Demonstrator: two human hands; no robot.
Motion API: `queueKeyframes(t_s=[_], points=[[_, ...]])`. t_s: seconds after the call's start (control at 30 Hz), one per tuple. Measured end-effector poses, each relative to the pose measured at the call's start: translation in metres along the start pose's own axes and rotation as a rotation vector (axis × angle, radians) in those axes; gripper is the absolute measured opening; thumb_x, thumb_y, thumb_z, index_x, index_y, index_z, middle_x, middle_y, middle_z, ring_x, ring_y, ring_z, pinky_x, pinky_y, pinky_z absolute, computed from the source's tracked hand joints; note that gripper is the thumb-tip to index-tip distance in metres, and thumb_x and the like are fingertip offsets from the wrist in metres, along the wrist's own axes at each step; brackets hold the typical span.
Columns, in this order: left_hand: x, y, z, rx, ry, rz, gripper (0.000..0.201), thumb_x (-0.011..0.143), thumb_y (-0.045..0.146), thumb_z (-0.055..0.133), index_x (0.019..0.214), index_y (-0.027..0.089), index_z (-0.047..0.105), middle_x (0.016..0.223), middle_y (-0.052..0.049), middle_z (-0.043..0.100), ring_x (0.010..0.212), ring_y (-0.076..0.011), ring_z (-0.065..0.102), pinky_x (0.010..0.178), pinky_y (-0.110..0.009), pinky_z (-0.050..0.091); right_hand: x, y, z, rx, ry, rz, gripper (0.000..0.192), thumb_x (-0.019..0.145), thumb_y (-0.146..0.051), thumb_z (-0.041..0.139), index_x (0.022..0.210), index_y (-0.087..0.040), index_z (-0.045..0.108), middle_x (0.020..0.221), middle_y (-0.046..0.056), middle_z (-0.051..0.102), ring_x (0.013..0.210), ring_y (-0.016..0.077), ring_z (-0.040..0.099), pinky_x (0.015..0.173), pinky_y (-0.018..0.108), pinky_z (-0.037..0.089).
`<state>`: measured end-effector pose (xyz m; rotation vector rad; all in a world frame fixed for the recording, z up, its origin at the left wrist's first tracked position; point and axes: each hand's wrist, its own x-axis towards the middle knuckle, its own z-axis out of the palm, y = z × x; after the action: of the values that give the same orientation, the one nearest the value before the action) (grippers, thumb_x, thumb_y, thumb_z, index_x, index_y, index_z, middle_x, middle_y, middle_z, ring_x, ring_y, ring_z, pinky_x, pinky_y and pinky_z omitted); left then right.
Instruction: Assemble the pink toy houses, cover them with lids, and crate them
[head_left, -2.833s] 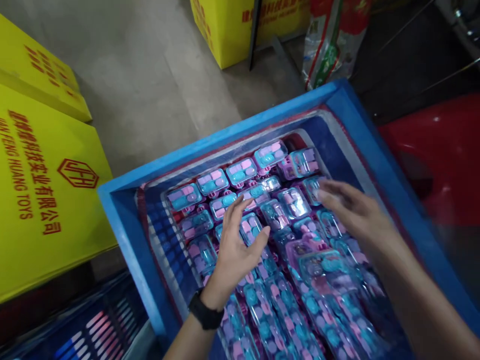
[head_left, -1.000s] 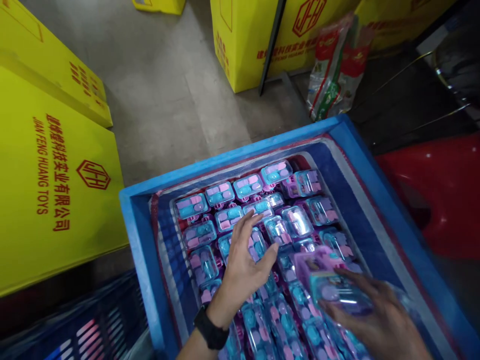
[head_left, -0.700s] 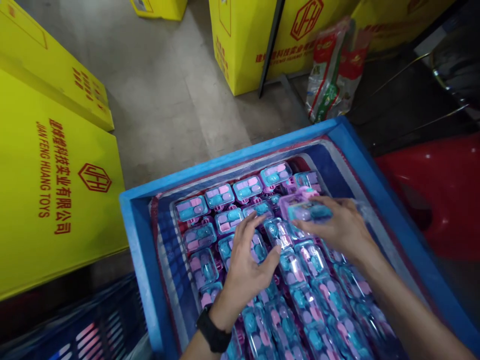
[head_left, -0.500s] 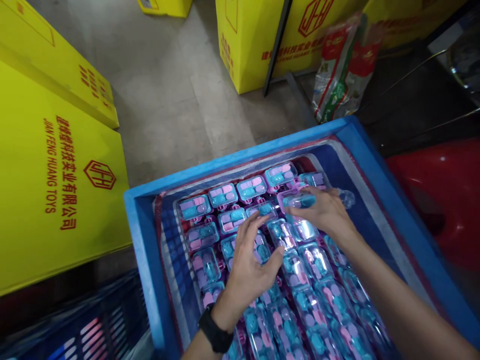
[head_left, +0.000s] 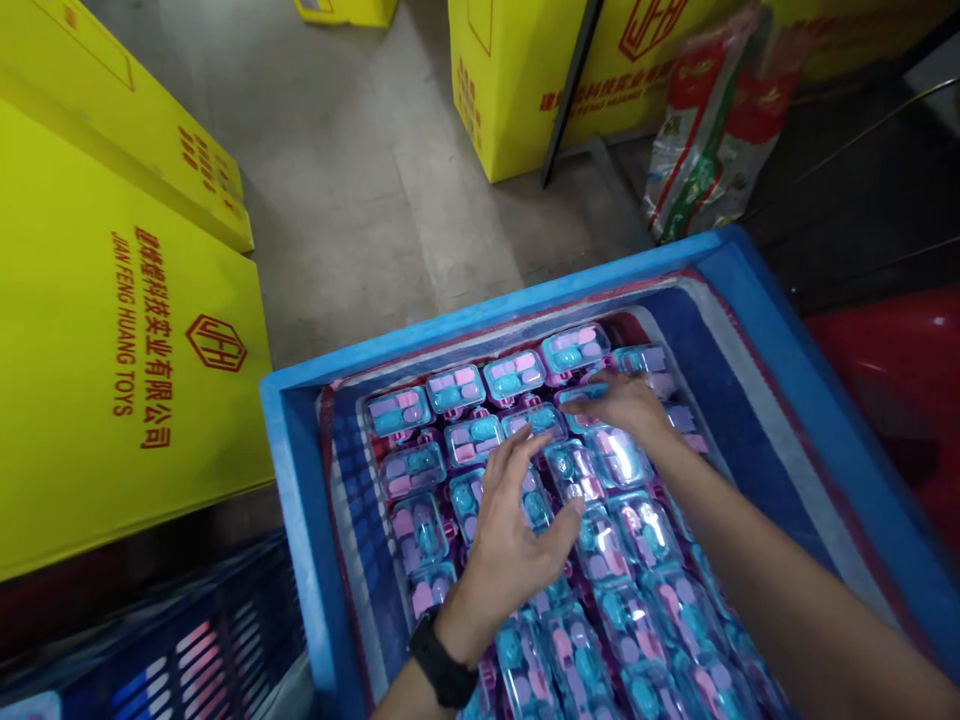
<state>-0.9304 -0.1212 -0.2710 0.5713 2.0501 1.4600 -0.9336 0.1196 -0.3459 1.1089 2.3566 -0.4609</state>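
Observation:
Rows of small clear-lidded toy cases with pink, lilac and turquoise pieces inside fill much of a blue crate. My right hand reaches into the upper right of the rows. Its thumb and fingers grip one toy case, which sits level with its neighbours; the hand covers part of that case. My left hand hovers over the middle rows, fingers spread and holding nothing, with a black watch on the wrist.
A striped cloth lines the crate. Large yellow cartons stand at left, with another yellow carton at the back. A red-and-white plastic bag lies beyond the crate. A red plastic surface is at right, a dark-blue slotted basket at lower left.
The case in my right hand has gone down from a raised, tilted position into the rows. My left hand stays spread over the cases. The whole view has shifted slightly.

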Motion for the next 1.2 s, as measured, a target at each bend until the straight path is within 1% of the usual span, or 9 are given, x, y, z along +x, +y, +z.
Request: queueKeyframes(t_s=[0.17, 0.37, 0.47, 0.6, 0.73, 0.8, 0.9, 1.03, 1.2], points=[[0.0, 0.0, 0.003, -0.001, -0.006, -0.001, 0.053, 0.09, 0.029, 0.068, 0.14, 0.027, 0.051, 0.15, -0.011, 0.05, 0.144, -0.0296, 0.043, 0.119, -0.058, 0.036, 0.011, -0.012, 0.004, 0.021, -0.117, 0.127, 0.093, 0.065, -0.067, 0.085, 0.14, -0.019, 0.059, 0.149, 0.027, 0.048, 0.131, 0.0451, 0.054, 0.099, 0.052, 0.049], [0.0, 0.002, 0.003, -0.003, -0.014, 0.009, 0.053, 0.09, 0.028, 0.068, 0.14, 0.029, 0.051, 0.15, -0.01, 0.049, 0.144, -0.0302, 0.042, 0.119, -0.058, 0.037, 0.027, -0.002, 0.018, 0.079, -0.093, 0.06, 0.116, 0.062, -0.065, 0.088, 0.152, -0.008, 0.042, 0.147, 0.033, 0.049, 0.135, 0.0466, 0.05, 0.102, 0.055, 0.047], [-0.001, 0.002, 0.003, -0.011, -0.026, -0.013, 0.051, 0.091, 0.03, 0.068, 0.139, 0.03, 0.051, 0.151, -0.01, 0.047, 0.144, -0.0313, 0.042, 0.119, -0.059, 0.037, 0.019, 0.012, 0.018, 0.106, -0.022, -0.032, 0.107, 0.068, -0.064, 0.085, 0.149, -0.005, 0.046, 0.143, 0.031, 0.054, 0.132, 0.0454, 0.053, 0.101, 0.052, 0.049], [-0.001, 0.001, 0.003, -0.014, -0.023, -0.014, 0.051, 0.091, 0.029, 0.067, 0.139, 0.03, 0.05, 0.152, -0.01, 0.047, 0.144, -0.0313, 0.042, 0.118, -0.06, 0.037, 0.007, 0.021, 0.008, 0.148, 0.161, -0.115, 0.067, 0.092, -0.059, 0.057, 0.136, -0.009, 0.059, 0.128, 0.026, 0.065, 0.123, 0.0418, 0.06, 0.1, 0.055, 0.049], [-0.003, 0.0, 0.005, -0.006, -0.02, 0.002, 0.051, 0.091, 0.029, 0.067, 0.139, 0.03, 0.05, 0.151, -0.009, 0.048, 0.144, -0.0307, 0.043, 0.118, -0.059, 0.038, 0.023, 0.013, 0.0, 0.207, 0.336, -0.219, 0.051, 0.101, -0.037, 0.034, 0.141, -0.014, 0.056, 0.138, 0.019, 0.061, 0.134, 0.0354, 0.053, 0.111, 0.055, 0.041], [-0.004, -0.001, 0.005, 0.002, -0.025, 0.002, 0.051, 0.091, 0.029, 0.067, 0.139, 0.029, 0.05, 0.151, -0.009, 0.048, 0.144, -0.0303, 0.043, 0.118, -0.059, 0.038, 0.037, 0.007, -0.001, 0.233, 0.348, -0.26, 0.051, 0.1, -0.032, 0.035, 0.144, -0.016, 0.054, 0.143, 0.015, 0.06, 0.14, 0.0314, 0.048, 0.115, 0.052, 0.039], [-0.005, 0.0, 0.006, 0.011, -0.038, 0.002, 0.05, 0.092, 0.028, 0.066, 0.139, 0.029, 0.05, 0.151, -0.01, 0.048, 0.143, -0.03, 0.043, 0.118, -0.059, 0.038, 0.053, 0.002, 0.002, 0.261, 0.318, -0.271, 0.05, 0.098, -0.03, 0.042, 0.144, -0.016, 0.056, 0.137, 0.014, 0.066, 0.133, 0.0317, 0.056, 0.115, 0.049, 0.042], [-0.006, 0.0, 0.006, 0.015, -0.036, 0.01, 0.05, 0.092, 0.028, 0.067, 0.139, 0.028, 0.05, 0.151, -0.01, 0.048, 0.143, -0.0306, 0.043, 0.118, -0.06, 0.038, 0.053, 0.007, 0.005, 0.292, 0.287, -0.304, 0.049, 0.096, -0.027, 0.049, 0.143, -0.019, 0.056, 0.133, 0.012, 0.069, 0.124, 0.0297, 0.063, 0.111, 0.044, 0.047], [-0.006, 0.0, 0.006, 0.021, -0.059, 0.004, 0.05, 0.092, 0.031, 0.066, 0.139, 0.027, 0.049, 0.151, -0.012, 0.048, 0.144, -0.0311, 0.042, 0.118, -0.059, 0.038, 0.05, 0.016, 0.008, 0.332, 0.242, -0.324, 0.048, 0.096, -0.023, 0.044, 0.143, -0.017, 0.053, 0.135, 0.011, 0.067, 0.124, 0.0258, 0.064, 0.109, 0.041, 0.049]])
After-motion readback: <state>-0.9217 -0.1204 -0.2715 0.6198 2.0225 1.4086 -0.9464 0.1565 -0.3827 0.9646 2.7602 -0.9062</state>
